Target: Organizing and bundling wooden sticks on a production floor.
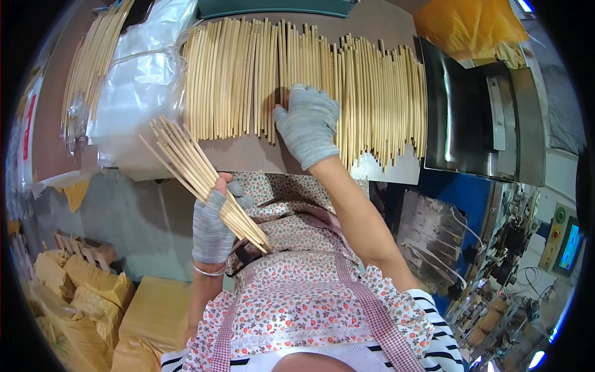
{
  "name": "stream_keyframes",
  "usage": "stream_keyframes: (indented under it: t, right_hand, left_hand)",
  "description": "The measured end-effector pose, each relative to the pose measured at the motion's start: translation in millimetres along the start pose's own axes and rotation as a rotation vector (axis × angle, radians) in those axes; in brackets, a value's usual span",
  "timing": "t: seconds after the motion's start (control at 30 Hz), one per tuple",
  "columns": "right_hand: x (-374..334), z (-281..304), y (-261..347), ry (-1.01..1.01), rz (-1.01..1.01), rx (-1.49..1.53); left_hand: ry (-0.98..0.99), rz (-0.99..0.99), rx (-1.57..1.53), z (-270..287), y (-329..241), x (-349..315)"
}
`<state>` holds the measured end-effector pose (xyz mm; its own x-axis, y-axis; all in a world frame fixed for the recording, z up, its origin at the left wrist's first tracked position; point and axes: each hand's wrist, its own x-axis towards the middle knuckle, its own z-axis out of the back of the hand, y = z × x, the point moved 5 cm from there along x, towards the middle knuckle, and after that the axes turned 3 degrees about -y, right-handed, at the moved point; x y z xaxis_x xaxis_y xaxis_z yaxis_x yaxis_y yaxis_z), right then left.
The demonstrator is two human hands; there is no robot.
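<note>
A loose bundle of pale wooden chopsticks (186, 162) is gripped in my left hand (214, 226), which wears a grey knit glove with bare fingertips. The bundle slants up to the left, in front of the table edge. My right hand (308, 124), gloved the same way, reaches over a wide row of chopsticks (226, 80) lying side by side on the table. Its fingers curl down onto sticks near the middle of the row, with the thumb at their left; the fingertips are mostly hidden. Some sticks on the right jut nearer to me.
Clear plastic bags (139, 87) lie left of the row, with more chopsticks (99, 49) beyond them. A shiny dark metal chute (458, 118) borders the row's right end. Machinery with a control panel (563, 242) stands at right. Wrapped tan packages (155, 310) sit at lower left.
</note>
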<state>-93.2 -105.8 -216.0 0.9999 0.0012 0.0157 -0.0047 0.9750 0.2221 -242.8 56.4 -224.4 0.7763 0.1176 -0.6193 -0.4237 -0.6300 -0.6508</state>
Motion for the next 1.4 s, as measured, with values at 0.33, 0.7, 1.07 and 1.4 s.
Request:
stream_keyframes:
  t: [0.33,0.7,1.07,1.4]
  right_hand:
    - [-13.9,-11.4,-17.5,-0.137,-0.071,0.201]
    - [-14.1,-4.7,-6.2,-0.164,-0.009,0.058]
    - [9.6,-6.0,0.4,0.237,-0.171,0.038]
    - [-0.1,17.5,-3.8,0.071,-0.222,0.172]
  left_hand:
    - [0.025,0.032,0.013,0.7,3.5,2.5]
    - [0.008,0.024,0.018,4.3,2.6,1.1]
    - [0.044,0.032,0.049,-0.1,-2.3,-2.5]
    - [0.064,0.038,0.014,-2.3,0.9,-2.6]
